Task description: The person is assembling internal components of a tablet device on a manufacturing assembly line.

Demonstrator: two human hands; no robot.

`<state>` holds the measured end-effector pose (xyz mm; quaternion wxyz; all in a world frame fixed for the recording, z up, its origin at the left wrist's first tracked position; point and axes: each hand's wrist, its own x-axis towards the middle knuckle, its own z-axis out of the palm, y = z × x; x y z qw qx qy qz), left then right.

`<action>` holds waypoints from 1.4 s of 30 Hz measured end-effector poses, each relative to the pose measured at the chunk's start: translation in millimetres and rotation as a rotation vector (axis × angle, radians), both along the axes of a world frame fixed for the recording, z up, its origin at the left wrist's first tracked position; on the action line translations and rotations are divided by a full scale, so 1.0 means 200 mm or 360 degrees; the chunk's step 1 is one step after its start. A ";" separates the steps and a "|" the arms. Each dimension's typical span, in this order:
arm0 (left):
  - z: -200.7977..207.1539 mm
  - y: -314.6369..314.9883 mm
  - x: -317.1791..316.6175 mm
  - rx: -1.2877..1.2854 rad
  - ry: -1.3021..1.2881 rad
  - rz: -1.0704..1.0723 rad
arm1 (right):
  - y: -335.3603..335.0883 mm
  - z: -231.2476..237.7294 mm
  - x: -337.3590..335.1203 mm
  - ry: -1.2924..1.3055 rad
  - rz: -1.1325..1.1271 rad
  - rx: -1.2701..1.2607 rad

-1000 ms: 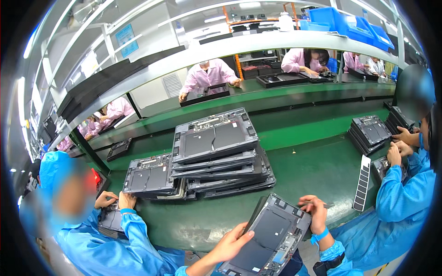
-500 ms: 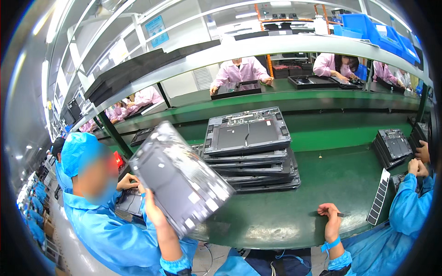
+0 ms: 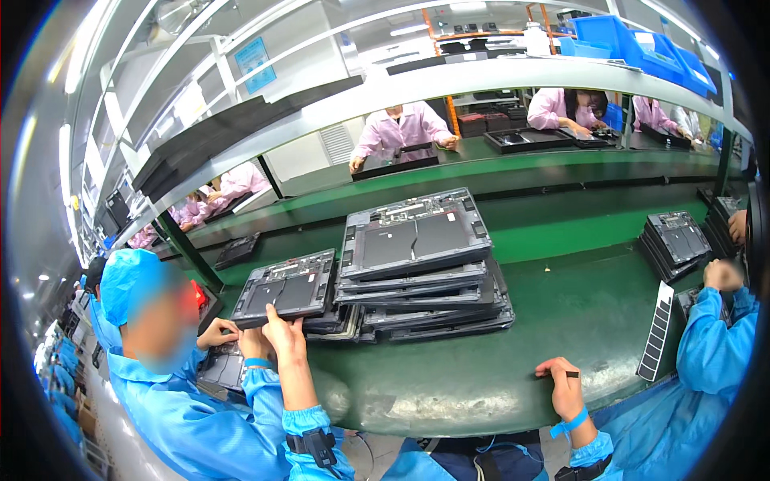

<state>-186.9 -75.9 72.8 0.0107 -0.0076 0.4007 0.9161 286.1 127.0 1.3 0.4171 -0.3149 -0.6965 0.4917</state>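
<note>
My left hand [image 3: 286,333] grips the near edge of an open laptop base [image 3: 293,282], its battery and circuit board facing up. That base lies level over a low pile, just left of a tall stack of similar laptop bases [image 3: 417,240]. Over the bench's near edge, my right hand [image 3: 564,389] is closed, fingers curled leftward, with a small black strip [image 3: 572,374] at it. How the fingers pinch the strip is partly hidden. A white sheet with black rectangles [image 3: 656,333] lies to the right of that hand.
At my left, a co-worker in blue [image 3: 184,393] handles another laptop base [image 3: 223,365] close to my forearm. Another blue-sleeved worker [image 3: 714,337] sits at the right, near a smaller stack [image 3: 676,240]. A white shelf rail [image 3: 417,84] crosses above the green bench [image 3: 449,385].
My left hand has brought the laptop base from a steep tilt down to level on the low pile beside the tall stack. My right hand has shifted slightly and turned with the black strip.
</note>
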 end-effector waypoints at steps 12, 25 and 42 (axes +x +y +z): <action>-0.21 -0.23 -0.25 -0.1145 0.0427 -0.0395 | 0.07 -0.09 -0.02 0.0197 -0.0054 -0.0131; -0.17 0.20 1.08 -0.1575 0.2675 0.0607 | 0.27 -0.03 0.42 -0.0461 -0.0509 0.0148; -0.30 0.85 1.53 -0.1413 0.2826 -0.1093 | 0.43 0.08 0.11 -0.1186 0.0247 0.0467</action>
